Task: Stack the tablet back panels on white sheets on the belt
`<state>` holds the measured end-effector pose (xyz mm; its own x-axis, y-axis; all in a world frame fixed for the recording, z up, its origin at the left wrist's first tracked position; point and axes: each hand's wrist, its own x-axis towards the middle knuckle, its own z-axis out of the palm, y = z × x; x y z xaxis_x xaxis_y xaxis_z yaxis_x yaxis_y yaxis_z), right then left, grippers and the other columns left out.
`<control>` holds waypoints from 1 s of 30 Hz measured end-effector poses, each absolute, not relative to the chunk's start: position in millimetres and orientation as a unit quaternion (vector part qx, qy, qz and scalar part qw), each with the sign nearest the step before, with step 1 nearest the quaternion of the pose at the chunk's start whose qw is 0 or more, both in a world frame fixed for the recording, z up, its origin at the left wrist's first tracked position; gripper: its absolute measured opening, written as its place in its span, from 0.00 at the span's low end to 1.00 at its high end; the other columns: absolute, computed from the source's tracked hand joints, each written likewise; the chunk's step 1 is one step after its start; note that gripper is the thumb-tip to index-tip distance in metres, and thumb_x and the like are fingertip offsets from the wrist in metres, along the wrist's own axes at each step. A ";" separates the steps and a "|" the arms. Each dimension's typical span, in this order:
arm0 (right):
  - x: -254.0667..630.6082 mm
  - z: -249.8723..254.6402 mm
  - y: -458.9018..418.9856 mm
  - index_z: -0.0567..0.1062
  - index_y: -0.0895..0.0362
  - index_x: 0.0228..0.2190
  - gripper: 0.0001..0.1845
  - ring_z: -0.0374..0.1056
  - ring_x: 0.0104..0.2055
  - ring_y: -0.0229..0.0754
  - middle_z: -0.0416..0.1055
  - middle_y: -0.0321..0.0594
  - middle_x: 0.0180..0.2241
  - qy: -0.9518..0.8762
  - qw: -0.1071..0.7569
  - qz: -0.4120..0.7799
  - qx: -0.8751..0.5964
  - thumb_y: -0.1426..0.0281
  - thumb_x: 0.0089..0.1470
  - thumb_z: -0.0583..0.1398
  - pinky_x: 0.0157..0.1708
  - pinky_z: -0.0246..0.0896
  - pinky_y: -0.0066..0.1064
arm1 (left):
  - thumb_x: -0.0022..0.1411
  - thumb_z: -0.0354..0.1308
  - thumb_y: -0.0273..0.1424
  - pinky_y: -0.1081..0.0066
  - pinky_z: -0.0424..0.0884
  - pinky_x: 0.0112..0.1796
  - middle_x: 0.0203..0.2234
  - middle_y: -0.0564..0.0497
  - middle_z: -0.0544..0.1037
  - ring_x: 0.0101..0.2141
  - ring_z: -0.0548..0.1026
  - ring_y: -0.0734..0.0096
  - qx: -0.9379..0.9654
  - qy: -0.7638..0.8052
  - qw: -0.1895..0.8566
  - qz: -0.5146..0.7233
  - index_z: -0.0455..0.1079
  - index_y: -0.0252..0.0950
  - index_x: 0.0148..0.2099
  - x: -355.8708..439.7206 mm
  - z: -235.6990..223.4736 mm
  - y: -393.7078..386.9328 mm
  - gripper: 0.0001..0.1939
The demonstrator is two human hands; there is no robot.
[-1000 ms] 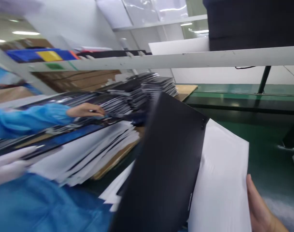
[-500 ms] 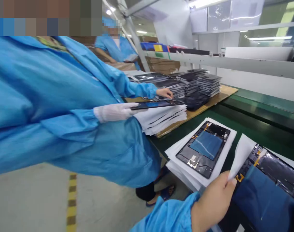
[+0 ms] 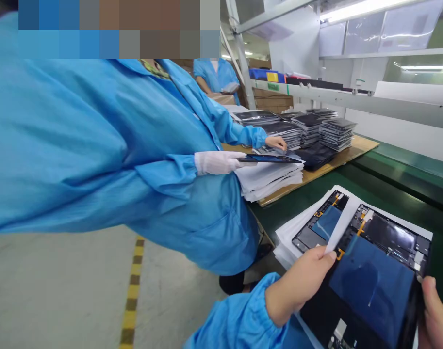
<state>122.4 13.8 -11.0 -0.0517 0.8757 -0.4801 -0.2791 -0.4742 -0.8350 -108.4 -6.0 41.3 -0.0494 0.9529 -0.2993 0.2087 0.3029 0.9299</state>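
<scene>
Head view: nearest, the left hand (image 3: 301, 283) pinches a white sheet (image 3: 339, 228) at the near left edge of an open tablet panel (image 3: 370, 281), which the right hand (image 3: 434, 315) grips by its near right corner. Beyond lies a second panel (image 3: 319, 227) on the green bench (image 3: 388, 194). Farther, a co-worker's gloved hand (image 3: 216, 162) rests on a paper stack (image 3: 268, 179). The held panel could slip, being gripped only at its edges.

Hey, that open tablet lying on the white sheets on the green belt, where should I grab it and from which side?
Probably by its two long edges, coming from above at its near end. The tablet lies flat, inner parts up, on the sheets, so fingers should stay on the black frame, off the blue panel and orange flex strips. A loose sheet from the held tablet covers its far long edge; the left hand pinches that sheet.
</scene>
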 end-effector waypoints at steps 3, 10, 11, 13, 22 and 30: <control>86.8 4.5 28.9 0.62 0.65 0.51 0.44 0.64 0.45 0.55 0.71 0.51 0.40 -0.308 0.424 0.674 -0.521 0.42 0.44 0.53 0.43 0.62 0.44 | 0.58 0.42 0.39 0.71 0.61 0.33 0.25 0.51 0.70 0.30 0.67 0.69 0.509 0.662 0.438 0.334 0.67 0.32 0.32 -131.0 46.9 5.8 0.18; 35.5 7.0 80.9 0.64 0.57 0.52 0.34 0.54 0.54 0.52 0.61 0.44 0.52 -0.512 0.401 0.440 -0.619 0.49 0.51 0.48 0.54 0.45 0.42 | 0.61 0.39 0.32 0.72 0.62 0.37 0.34 0.47 0.74 0.36 0.71 0.67 0.593 0.744 0.237 0.199 0.67 0.34 0.36 -177.0 52.0 57.5 0.16; 30.9 6.1 85.8 0.62 0.56 0.53 0.34 0.53 0.55 0.53 0.60 0.45 0.53 -0.524 0.398 0.418 -0.627 0.49 0.51 0.48 0.53 0.46 0.43 | 0.61 0.39 0.32 0.71 0.63 0.37 0.35 0.46 0.74 0.36 0.71 0.66 0.595 0.752 0.216 0.183 0.67 0.34 0.37 -178.2 50.3 63.8 0.16; 24.3 4.2 91.1 0.62 0.57 0.54 0.34 0.54 0.54 0.54 0.60 0.46 0.52 -0.541 0.389 0.383 -0.639 0.50 0.51 0.47 0.51 0.49 0.45 | 0.62 0.37 0.32 0.69 0.63 0.38 0.36 0.43 0.74 0.38 0.72 0.63 0.593 0.765 0.190 0.161 0.66 0.33 0.38 -176.9 46.5 72.9 0.16; 18.3 -9.6 80.4 0.67 0.58 0.49 0.28 0.57 0.51 0.53 0.65 0.47 0.48 -0.568 0.369 0.310 -0.667 0.55 0.54 0.45 0.50 0.50 0.42 | 0.63 0.36 0.36 0.64 0.64 0.34 0.33 0.40 0.74 0.36 0.73 0.55 0.593 0.789 0.142 0.068 0.66 0.33 0.40 -166.9 42.5 74.6 0.19; 34.6 -48.9 51.8 0.53 0.62 0.57 0.40 0.47 0.58 0.51 0.50 0.50 0.57 -0.449 0.412 0.385 -0.693 0.48 0.52 0.47 0.55 0.42 0.43 | 0.59 0.43 0.48 0.67 0.60 0.50 0.49 0.47 0.69 0.48 0.67 0.63 0.579 0.610 0.447 0.305 0.63 0.35 0.52 -220.3 16.5 71.5 0.27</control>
